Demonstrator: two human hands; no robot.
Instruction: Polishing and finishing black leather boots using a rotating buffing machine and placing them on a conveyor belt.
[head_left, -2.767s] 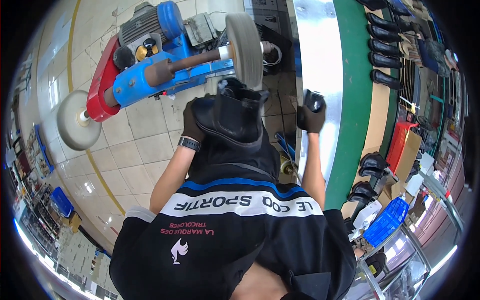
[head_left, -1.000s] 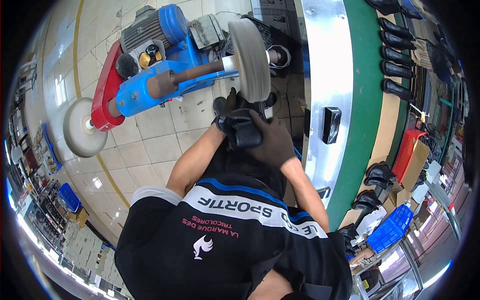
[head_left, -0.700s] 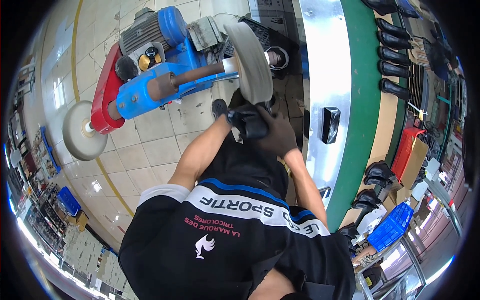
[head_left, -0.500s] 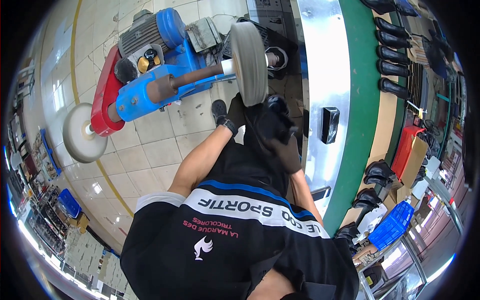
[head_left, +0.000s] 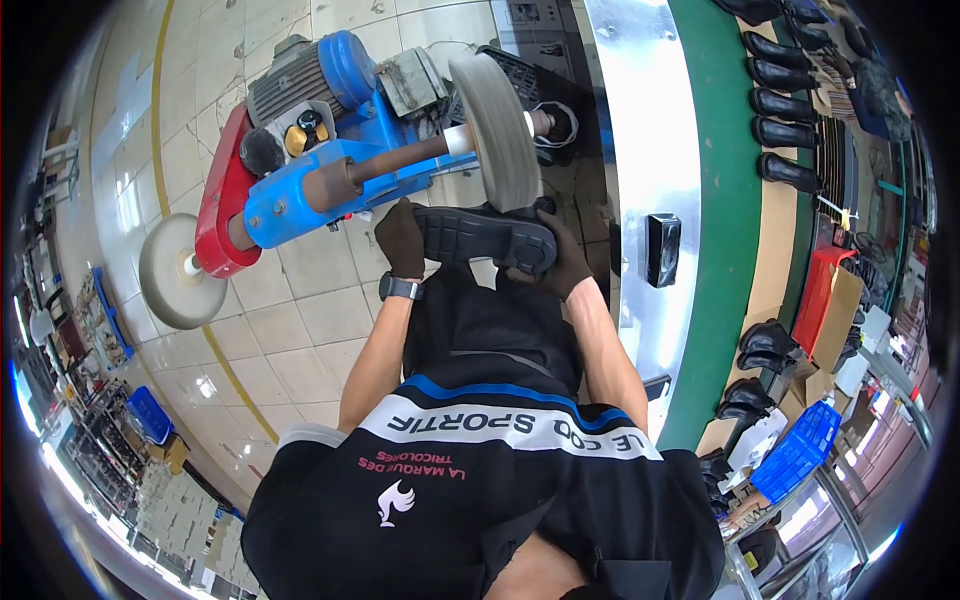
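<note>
A black shoe [head_left: 480,236] lies crosswise between my hands, its treaded sole facing me. My left hand [head_left: 402,240], in a dark glove, is closed around one end of it. At the other end my right hand [head_left: 566,258], gloved too, grips it with the fingers partly hidden behind the sole. The shoe's far side is up against the lower rim of a pale buffing wheel [head_left: 500,135], whose surface looks streaked. That wheel sits on the shaft of a blue and red polishing machine [head_left: 310,190].
A second buffing wheel [head_left: 182,270] is at the machine's left end. To my right runs a metal ledge [head_left: 645,330] with a small black box [head_left: 663,250] on it. Beyond the green strip [head_left: 718,300], several black shoes [head_left: 785,133] stand in a row.
The shoe has turned from pointing away, beside the wheel, to lying crosswise with its sole toward me. My left hand has moved left and both hands now hold its ends.
</note>
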